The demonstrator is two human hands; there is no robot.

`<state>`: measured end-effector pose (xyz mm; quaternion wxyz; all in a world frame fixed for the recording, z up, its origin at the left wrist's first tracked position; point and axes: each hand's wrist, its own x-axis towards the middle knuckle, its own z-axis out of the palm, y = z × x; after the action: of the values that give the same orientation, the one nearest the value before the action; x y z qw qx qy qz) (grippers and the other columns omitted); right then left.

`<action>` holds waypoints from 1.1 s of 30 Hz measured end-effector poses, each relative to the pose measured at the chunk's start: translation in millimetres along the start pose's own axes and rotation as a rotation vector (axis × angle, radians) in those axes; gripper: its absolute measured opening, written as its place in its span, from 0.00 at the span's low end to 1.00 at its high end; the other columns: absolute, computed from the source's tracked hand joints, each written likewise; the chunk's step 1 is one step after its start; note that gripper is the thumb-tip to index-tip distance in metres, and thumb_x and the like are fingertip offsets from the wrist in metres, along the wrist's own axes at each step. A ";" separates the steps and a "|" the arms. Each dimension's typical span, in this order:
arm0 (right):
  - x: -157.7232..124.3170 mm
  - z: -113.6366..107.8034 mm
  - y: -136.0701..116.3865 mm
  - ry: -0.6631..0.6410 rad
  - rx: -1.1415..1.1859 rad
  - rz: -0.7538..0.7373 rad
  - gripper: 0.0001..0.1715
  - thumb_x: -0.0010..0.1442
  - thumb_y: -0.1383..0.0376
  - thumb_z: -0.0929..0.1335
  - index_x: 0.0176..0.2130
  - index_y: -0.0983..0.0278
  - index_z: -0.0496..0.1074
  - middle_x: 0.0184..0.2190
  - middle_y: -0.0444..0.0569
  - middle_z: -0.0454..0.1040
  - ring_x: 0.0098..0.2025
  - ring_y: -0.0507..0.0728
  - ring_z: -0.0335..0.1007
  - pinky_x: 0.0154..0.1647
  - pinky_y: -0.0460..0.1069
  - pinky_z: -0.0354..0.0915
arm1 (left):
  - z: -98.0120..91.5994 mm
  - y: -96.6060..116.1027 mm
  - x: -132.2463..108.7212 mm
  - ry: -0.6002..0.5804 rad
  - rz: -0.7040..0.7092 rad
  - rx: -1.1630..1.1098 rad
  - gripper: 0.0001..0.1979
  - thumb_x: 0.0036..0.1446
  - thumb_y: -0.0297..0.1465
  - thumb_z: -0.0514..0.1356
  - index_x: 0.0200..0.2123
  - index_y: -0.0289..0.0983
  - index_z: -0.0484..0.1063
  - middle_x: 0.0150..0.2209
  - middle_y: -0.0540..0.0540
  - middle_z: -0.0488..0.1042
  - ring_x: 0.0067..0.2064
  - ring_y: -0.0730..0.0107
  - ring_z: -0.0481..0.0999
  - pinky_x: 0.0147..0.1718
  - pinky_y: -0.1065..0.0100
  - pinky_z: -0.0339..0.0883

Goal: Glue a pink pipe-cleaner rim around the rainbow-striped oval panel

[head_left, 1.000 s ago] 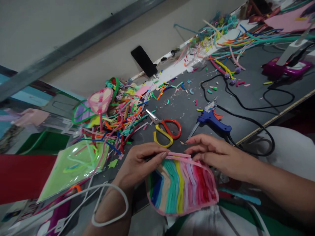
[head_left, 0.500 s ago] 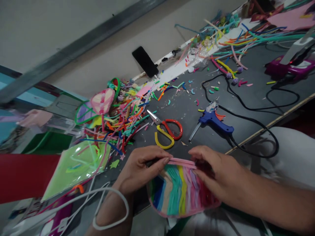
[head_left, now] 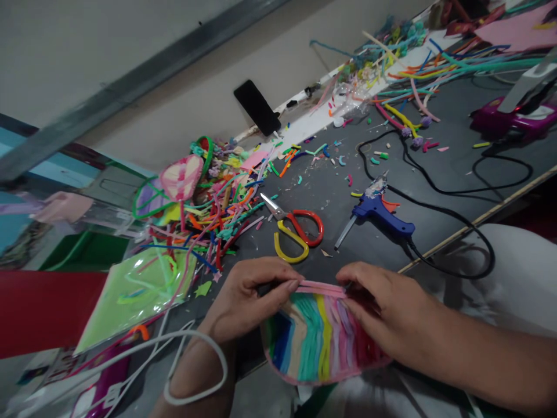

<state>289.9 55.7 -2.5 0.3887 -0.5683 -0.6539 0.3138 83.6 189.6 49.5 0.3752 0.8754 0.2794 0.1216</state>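
Observation:
Striped in many colours, a pipe-cleaner panel (head_left: 322, 342) with a pink edge hangs below my hands at the table's front. Along its top run two pink pipe cleaners (head_left: 322, 288) side by side. My left hand (head_left: 256, 296) pinches their left end between thumb and fingers. At the right end, my right hand (head_left: 378, 302) closes on the same pink strips, its fingertips partly hidden. Just beyond my hands lie scissors (head_left: 293, 229) with one red and one yellow handle, blades apart. To their right rests a blue hot glue gun (head_left: 380, 215), nozzle end messy with glue.
Pipe-cleaner scraps (head_left: 221, 203) pile up at the left, beside a pink heart-shaped piece (head_left: 183, 177). A black phone (head_left: 256, 107) leans on the wall. A black cord (head_left: 461, 229) loops at the right, and a white cable (head_left: 220, 354) crosses near my left forearm. Green sheets (head_left: 126, 313) lie left.
Almost nothing differs. Both hands keep their grip on the pink strips, and the view has shifted very slightly.

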 end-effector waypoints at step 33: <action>0.8 2.3 4.5 -0.016 0.004 -0.145 0.17 0.61 0.74 0.60 0.46 0.62 0.72 0.43 0.51 0.77 0.44 0.55 0.74 0.44 0.49 0.71 | -1.2 4.5 3.3 -0.047 -0.028 0.039 0.07 0.58 0.30 0.59 0.32 0.37 0.78 0.29 0.47 0.79 0.31 0.71 0.77 0.30 0.73 0.68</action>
<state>290.1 57.2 -7.4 0.4064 -0.5160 -0.6958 0.2906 87.6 189.7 53.6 0.3664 0.8811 0.2851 0.0903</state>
